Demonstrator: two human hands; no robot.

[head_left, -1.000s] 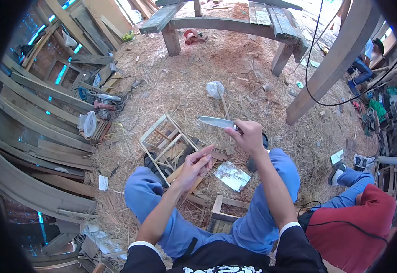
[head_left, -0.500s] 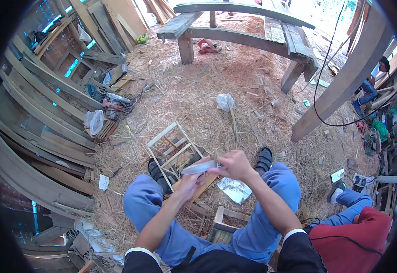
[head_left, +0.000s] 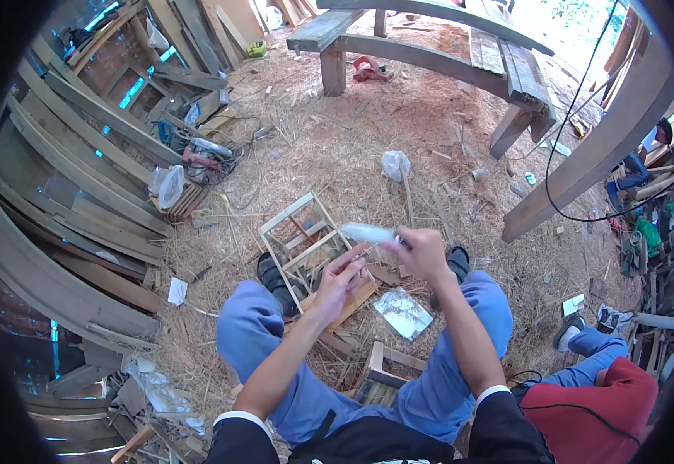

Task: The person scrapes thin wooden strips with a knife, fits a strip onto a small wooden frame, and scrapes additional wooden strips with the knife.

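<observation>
My right hand (head_left: 422, 254) grips one end of a flat, pale silver, blade-shaped tool (head_left: 366, 233), smeared by motion. My left hand (head_left: 340, 284) is just below and left of it, thumb and fingers pinched together; what they hold, if anything, is too small to make out. Under the hands a small wooden frame (head_left: 311, 198) with crossbars leans near my left foot. A light board (head_left: 354, 306) lies below my left hand. Between my knees stands a small wooden box-like piece (head_left: 375, 357), partly hidden by my leg. A whitish sheet (head_left: 403, 313) with sawdust lies right of the board.
Straw and shavings cover the floor. A wooden bench (head_left: 422, 56) stands ahead, a slanting post (head_left: 584, 158) to the right. Power tools (head_left: 204, 159) and planks (head_left: 66, 232) line the left. A person in a red top (head_left: 592, 406) sits close at right; another person (head_left: 632, 166) is farther back.
My right hand has raised the blade-shaped tool up and away from my left hand, which has shifted slightly right and up. The whole view has shifted a little.
</observation>
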